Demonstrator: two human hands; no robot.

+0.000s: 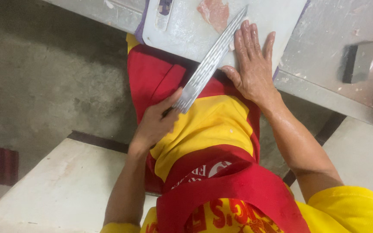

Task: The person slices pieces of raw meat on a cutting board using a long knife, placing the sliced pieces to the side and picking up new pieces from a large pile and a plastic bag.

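My left hand [154,123] grips the handle of a long, wide knife [210,60]. Its blade slants up and to the right over the near edge of a white cutting board [182,32]. The blade tip lies close to a pale pink piece of raw meat [214,13] at the top of the board. My right hand [253,64] rests flat, palm down, on the board's near right edge, just right of the blade, with fingers spread and nothing in it. I wear a red and yellow apron [212,125].
The board lies on a grey metal table [320,47] with a dark rectangular block [357,62] at the right. A pale slab [61,190] sits low at the left, another [363,155] at the right. Grey concrete floor [44,73] lies below.
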